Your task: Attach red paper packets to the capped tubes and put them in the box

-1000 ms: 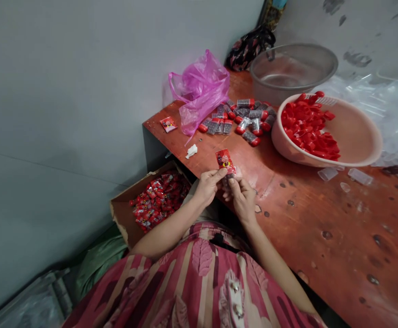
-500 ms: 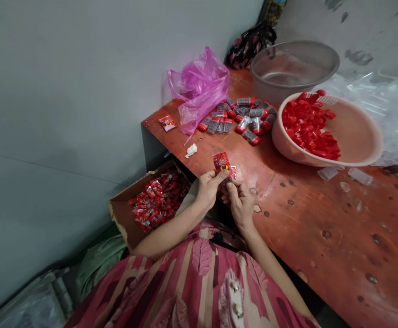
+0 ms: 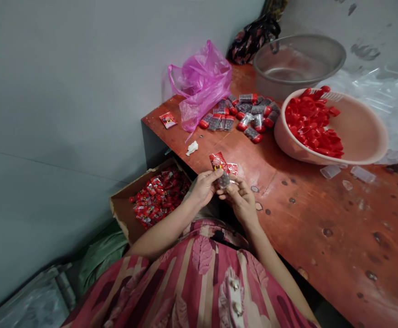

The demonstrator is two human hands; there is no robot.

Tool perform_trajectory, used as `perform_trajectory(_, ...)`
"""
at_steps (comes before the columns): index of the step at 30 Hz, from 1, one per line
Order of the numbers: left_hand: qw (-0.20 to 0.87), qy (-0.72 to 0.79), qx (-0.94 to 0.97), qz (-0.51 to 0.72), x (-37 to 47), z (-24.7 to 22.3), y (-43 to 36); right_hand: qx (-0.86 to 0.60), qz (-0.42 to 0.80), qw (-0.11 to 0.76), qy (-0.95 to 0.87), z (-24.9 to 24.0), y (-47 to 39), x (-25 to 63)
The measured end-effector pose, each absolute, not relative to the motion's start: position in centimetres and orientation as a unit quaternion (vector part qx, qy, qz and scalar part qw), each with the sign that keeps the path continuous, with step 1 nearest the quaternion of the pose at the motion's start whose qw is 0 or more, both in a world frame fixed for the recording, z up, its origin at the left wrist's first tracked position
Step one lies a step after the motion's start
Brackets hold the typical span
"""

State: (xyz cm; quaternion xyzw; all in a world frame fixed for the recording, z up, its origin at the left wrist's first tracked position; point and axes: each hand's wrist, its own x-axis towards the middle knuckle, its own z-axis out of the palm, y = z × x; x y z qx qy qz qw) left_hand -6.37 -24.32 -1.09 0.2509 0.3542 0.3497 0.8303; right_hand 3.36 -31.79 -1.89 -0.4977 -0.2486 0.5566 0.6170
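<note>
Between my hands, at the table's near edge, is a small clear packet (image 3: 224, 181) with dark contents and a red printed top. My left hand (image 3: 204, 186) pinches its left side below the red part. The fingers of my right hand (image 3: 242, 199) are closed on its lower right side. Another red printed packet (image 3: 232, 169) shows just behind; whether a hand holds it is unclear. Several clear tubes (image 3: 253, 134) with red caps and dark contents lie beyond, by a pink plastic bag (image 3: 204, 86). One flat red packet (image 3: 167, 120) lies at the left corner.
A pink basin (image 3: 363, 136) of red plastic pieces stands right, before a grey basin (image 3: 260, 82). Clear plastic and loose clear cups (image 3: 330, 171) lie right. An open carton (image 3: 120, 205) of red packets is below left. White scrap (image 3: 192, 147) lies on the red table (image 3: 304, 214).
The packet between my hands has tilted and shifted slightly left, showing more of its dark lower part. My right hand has turned slightly and sits a little lower. The view has shifted slightly.
</note>
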Motion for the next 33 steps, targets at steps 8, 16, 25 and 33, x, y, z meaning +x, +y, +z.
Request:
perform_trajectory(8,0.849,0.313,0.248,0.346,-7.4,-1.5,-25.8,-0.517,0.549,0.62,-0.217,-2.4,-30.0,2.6)
perform_trajectory(16,0.75,0.403,0.157,0.501,-10.9,-2.0,-26.4,-0.538,0.513,0.618,-0.255,-1.2,-30.0,4.1)
perform_trajectory(25,0.344,0.404,0.787,0.315,-5.9,-3.7,-23.7,-0.617,0.419,0.606,-0.274,-1.0,-31.3,7.5)
perform_trajectory(33,0.254,0.423,0.816,0.3,-4.8,-5.3,-23.1,-0.661,0.393,0.562,-0.306,-2.2,-30.5,8.1)
